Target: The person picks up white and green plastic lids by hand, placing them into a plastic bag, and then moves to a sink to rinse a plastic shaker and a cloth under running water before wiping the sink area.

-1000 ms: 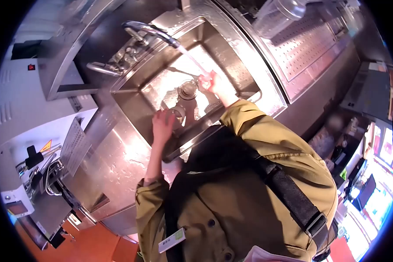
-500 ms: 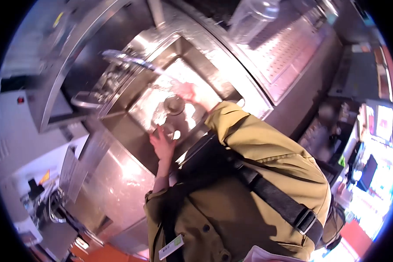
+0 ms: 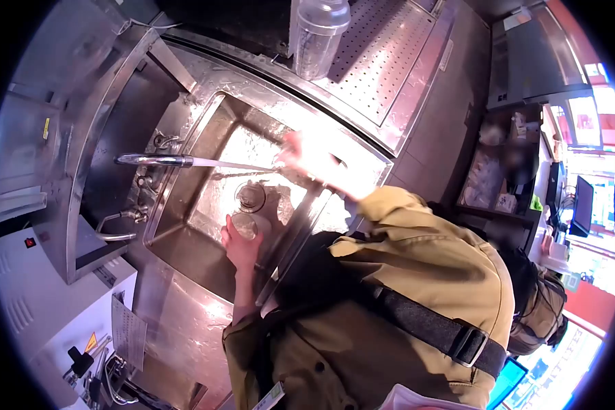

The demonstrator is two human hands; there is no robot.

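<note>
My left hand (image 3: 241, 246) is low in the steel sink (image 3: 184, 236), with its fingers curled round a clear round container (image 3: 249, 224), which looks like a cup. Just beyond it is the round drain (image 3: 251, 197). My right hand (image 3: 292, 154) is over the far right part of the basin, bleached by glare, and its fingers do not show clearly. Water (image 3: 232, 165) streams from the curved faucet (image 3: 154, 160) and ends close to that hand. Whether the right hand holds anything is hidden by the brightness.
A clear lidded shaker (image 3: 319, 41) stands by a perforated steel drainboard (image 3: 376, 58) beyond the sink. A second, bent spout (image 3: 116, 229) sits at the left. A white machine (image 3: 55, 301) stands at the lower left, and a shelf with goods (image 3: 495, 171) is at the right.
The view has turned, shifting the sink and faucet in the picture. Both hands stay over the basin, the left still at the clear container. Water runs in both frames.
</note>
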